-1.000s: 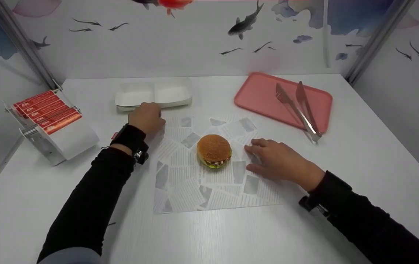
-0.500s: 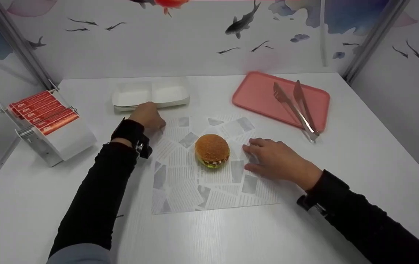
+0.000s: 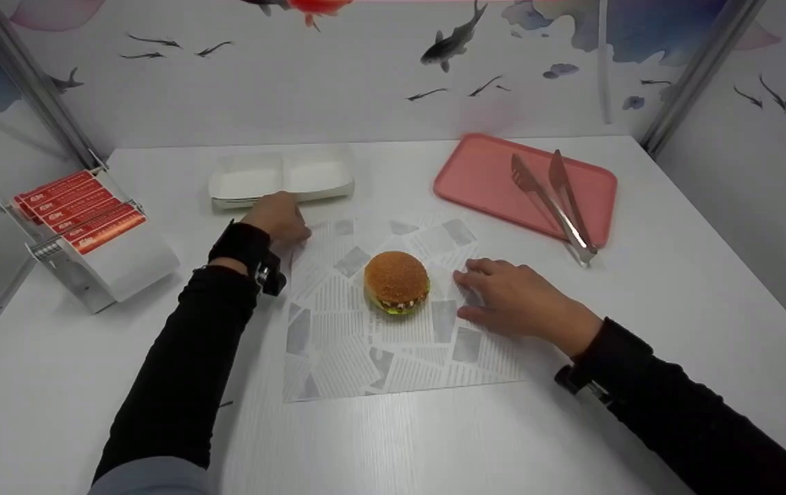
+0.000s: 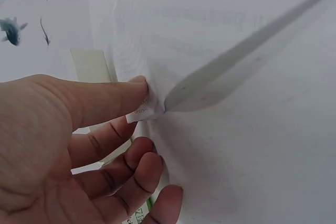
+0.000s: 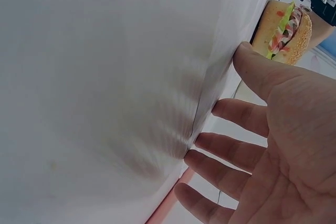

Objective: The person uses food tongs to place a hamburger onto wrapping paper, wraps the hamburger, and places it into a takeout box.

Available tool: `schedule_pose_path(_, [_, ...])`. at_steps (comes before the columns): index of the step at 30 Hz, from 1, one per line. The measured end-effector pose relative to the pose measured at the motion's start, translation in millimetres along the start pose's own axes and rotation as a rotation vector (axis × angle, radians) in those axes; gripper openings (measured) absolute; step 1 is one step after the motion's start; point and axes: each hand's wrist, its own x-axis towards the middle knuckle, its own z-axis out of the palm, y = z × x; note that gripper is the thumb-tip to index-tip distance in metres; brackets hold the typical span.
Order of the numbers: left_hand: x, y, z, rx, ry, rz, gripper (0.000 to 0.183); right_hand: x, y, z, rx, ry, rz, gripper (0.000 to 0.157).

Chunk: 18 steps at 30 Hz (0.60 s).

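A sheet of newsprint-patterned wrapping paper (image 3: 337,375) lies flat on the table, and a hamburger (image 3: 397,280) with a sesame bun sits near its middle. At the paper's far left corner is my left hand (image 3: 278,218). In the left wrist view, its thumb and forefinger pinch that paper corner (image 4: 144,109), which is bent up a little. My right hand (image 3: 518,297) lies over the right part of the sheet, to the right of the hamburger. Its fingers are spread and loosely extended, with fingertips right at the paper, as the right wrist view also shows; it holds nothing.
Just beyond my left hand stands a white two-compartment paper tray (image 3: 317,180). A pink tray (image 3: 478,185) with metal tongs (image 3: 558,213) across it lies at the back right. A metal rack of red-and-white paper sleeves (image 3: 90,213) stands at left. Patterned panels enclose the table.
My left wrist has turned slightly and the forearm has shifted a little to the right, with the hand still at the paper corner. The right hand stays put; the head view has drifted slightly.
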Motion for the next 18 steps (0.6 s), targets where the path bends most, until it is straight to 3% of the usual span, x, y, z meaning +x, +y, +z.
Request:
schedule_pose_path(3, [0.0, -1.5, -0.3, -0.005, -0.018, -0.004, 0.034, 0, 0, -0.6, -0.005, -0.007, 0.005, 0.060])
schedule_pose_path(6, [3.0, -4.3, -1.4, -0.034, -0.012, 0.012, 0.014, 0, -1, -1.1, -0.007, -0.012, 0.005, 0.060])
schedule_pose_path(9, [3.5, -7.2, -3.4, -0.082, 0.008, 0.028, 0.016, 1, -1, -1.1, -0.010, -0.017, 0.009, 0.060])
schedule_pose_path(11, [0.9, -8.8, -4.6, -0.136, 0.023, 0.022, 0.012, 2, 0, -0.8, -0.011, -0.020, 0.011, 0.060])
schedule_pose_path(14, [-6.8, -9.7, -5.0, -0.233, 0.055, -0.002, 0.034, 3, 0, -0.3, -0.013, -0.026, 0.019, 0.060])
schedule_pose_path(18, [-14.7, -9.3, -2.2, -0.369, 0.114, 0.006, 0.014, 3, -1, -0.3, -0.013, -0.037, 0.026, 0.061])
